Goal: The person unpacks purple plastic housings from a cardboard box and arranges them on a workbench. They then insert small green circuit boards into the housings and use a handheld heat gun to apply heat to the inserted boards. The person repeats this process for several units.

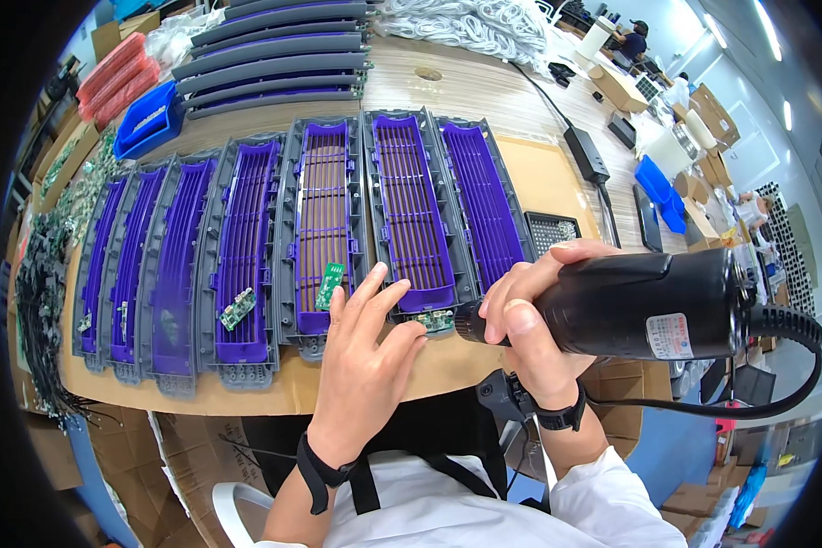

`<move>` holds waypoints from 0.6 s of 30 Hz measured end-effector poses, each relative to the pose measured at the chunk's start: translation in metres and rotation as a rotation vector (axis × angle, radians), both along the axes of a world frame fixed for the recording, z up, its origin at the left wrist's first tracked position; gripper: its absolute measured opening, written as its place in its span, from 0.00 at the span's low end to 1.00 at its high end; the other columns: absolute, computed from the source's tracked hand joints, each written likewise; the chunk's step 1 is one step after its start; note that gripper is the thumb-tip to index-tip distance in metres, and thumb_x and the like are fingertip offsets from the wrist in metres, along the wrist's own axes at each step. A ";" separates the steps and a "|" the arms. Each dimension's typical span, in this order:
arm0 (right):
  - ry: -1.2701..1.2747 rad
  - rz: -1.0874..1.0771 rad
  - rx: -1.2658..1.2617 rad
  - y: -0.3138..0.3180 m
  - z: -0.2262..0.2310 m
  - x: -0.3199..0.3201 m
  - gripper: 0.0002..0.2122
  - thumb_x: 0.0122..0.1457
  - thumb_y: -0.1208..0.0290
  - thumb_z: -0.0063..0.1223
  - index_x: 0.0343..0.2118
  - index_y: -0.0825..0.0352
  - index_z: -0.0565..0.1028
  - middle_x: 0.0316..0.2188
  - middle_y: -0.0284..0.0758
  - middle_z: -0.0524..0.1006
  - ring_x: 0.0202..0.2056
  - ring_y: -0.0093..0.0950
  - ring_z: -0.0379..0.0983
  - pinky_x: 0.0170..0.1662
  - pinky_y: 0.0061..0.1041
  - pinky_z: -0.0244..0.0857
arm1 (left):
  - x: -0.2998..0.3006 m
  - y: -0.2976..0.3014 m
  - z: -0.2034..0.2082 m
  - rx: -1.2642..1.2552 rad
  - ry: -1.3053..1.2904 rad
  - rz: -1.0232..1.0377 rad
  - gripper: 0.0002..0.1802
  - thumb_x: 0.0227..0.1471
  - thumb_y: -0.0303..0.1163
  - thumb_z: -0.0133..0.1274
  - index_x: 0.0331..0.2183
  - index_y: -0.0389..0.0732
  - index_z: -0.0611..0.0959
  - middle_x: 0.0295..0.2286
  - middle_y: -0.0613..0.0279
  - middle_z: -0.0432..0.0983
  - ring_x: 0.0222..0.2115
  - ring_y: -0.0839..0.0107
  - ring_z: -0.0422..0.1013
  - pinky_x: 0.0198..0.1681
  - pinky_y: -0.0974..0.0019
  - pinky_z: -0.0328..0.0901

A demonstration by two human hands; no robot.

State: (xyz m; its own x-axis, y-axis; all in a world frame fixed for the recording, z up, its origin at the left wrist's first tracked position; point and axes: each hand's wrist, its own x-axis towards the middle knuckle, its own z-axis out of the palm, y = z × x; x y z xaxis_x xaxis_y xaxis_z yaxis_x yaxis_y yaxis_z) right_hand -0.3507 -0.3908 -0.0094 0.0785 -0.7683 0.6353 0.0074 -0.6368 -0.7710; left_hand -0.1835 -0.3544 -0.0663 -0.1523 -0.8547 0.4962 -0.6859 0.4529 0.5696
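My right hand (534, 315) is wrapped round a black electric screwdriver (648, 301), which lies almost level with its nose pointing left. A small green circuit board (437, 321) sits at the near end of a grey frame with a purple grille (416, 201), right by that nose. I cannot tell whether the bit touches it. My left hand (365, 342) is open, fingers spread over the near end of this frame and the one to its left, thumb and forefinger close to the board. Another green board (331, 286) lies on the left neighbouring grille (324, 183), beside my fingertips.
More purple-grilled frames (247, 196) line the table, some carrying small boards (237, 310). Stacked grey panels (274, 55) and a blue bin (149, 121) stand behind. A black screw tray (553, 230) and a power adapter (586, 153) are at right. The screwdriver's cable (804, 365) loops right.
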 end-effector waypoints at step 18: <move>0.009 0.054 0.034 -0.006 -0.004 0.004 0.20 0.48 0.81 0.62 0.43 0.71 0.65 0.20 0.31 0.73 0.23 0.18 0.69 0.29 0.19 0.64 | 0.000 0.000 -0.001 -0.003 -0.014 -0.003 0.06 0.43 0.26 0.63 0.28 0.42 0.82 0.48 0.56 0.73 0.58 0.53 0.62 0.59 0.40 0.52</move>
State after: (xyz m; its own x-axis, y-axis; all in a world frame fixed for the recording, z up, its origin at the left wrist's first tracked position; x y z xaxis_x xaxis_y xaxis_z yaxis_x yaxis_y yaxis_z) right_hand -0.3472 -0.3970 -0.0133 0.1259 -0.7839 0.6080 0.0343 -0.6090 -0.7924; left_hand -0.1833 -0.3546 -0.0678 -0.1623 -0.8528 0.4964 -0.6925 0.4568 0.5584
